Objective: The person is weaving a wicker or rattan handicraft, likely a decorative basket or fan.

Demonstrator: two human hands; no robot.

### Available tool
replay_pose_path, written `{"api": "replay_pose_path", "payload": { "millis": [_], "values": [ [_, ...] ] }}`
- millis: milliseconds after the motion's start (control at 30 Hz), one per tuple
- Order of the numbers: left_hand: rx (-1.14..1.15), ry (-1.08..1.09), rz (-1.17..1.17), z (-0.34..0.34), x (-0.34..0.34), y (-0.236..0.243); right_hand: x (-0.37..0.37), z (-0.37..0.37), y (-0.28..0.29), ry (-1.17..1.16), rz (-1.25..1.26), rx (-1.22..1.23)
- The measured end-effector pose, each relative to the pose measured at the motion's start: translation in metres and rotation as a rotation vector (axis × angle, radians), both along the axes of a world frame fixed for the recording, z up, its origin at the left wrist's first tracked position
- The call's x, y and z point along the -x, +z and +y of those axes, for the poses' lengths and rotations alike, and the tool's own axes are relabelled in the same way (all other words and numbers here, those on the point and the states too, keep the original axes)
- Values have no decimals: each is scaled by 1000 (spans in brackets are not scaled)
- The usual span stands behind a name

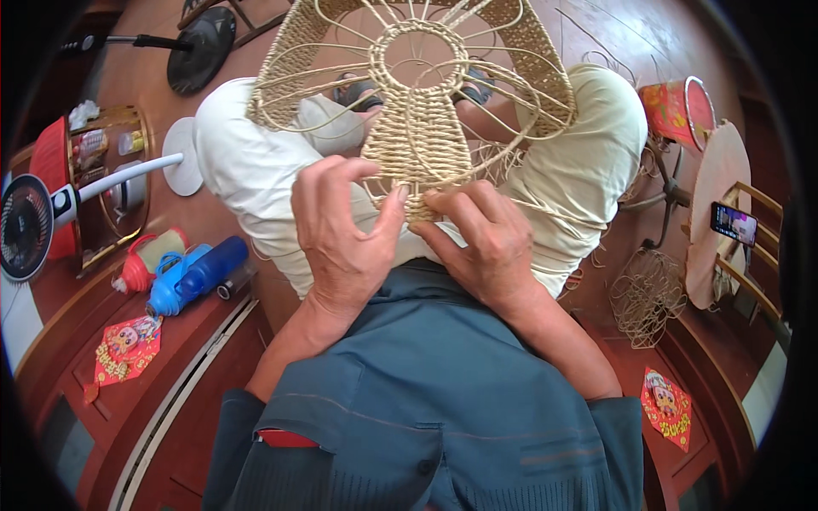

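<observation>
One dark shirt (460, 392) fills the bottom middle of the frame. Two hands work just above it. The left hand (341, 221) is wide, its thumb touching the small end of one tan woven thing (436, 132). The right hand (490, 243) pinches that same end. The woven thing sits in the top middle, with one round ring (464, 64), between two legs in white pants (256, 162). Farther out are two blue bottles (213, 264) at left, two red paper signs (128, 349) low on both sides, and one phone (734, 223) at right.
</observation>
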State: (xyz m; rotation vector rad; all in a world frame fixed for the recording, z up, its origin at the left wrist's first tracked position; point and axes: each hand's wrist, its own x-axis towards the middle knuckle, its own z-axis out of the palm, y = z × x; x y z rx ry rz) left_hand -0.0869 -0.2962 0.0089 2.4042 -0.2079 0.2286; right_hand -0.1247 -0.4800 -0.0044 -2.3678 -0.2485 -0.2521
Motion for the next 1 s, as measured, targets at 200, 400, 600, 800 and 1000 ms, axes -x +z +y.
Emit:
{"api": "replay_pose_path", "payload": {
  "millis": [200,400,600,800,1000],
  "values": [
    [-107,-183,33,-2,-8,15,1,-2,0,-1,25,28],
    [-139,-246,138,2,-11,19,3,-1,-1,-3,19,22],
    [-118,-304,-24,3,-3,12,0,0,1,-17,-30,33],
    [73,-363,13,2,-1,8,-4,-2,8,4,-136,110],
    [944,-97,657,3,-5,16,-8,-1,10,40,-152,60]
  ]
}}
